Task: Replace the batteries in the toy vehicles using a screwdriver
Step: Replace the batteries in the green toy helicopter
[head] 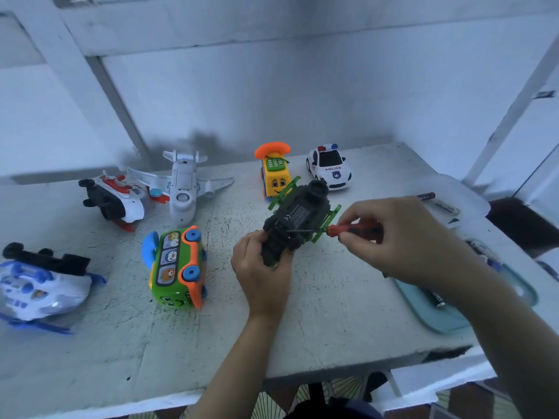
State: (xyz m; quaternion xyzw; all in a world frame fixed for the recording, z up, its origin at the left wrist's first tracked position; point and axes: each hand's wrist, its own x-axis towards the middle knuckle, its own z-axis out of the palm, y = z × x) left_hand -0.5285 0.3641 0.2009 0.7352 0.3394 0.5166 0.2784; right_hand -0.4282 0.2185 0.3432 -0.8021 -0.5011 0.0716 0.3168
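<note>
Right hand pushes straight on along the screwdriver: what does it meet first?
The black underside of the upturned green toy vehicle; the tip of the screwdriver in the right hand seems to touch it, depth unclear.

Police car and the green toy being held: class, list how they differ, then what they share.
The police car stands on its wheels; the green toy is upside down. The police car is white; the green toy shows a black underside with green trim. Nobody touches the police car; the left hand grips the green toy while the right hand holds a screwdriver to it. Both are toy vehicles.
</note>
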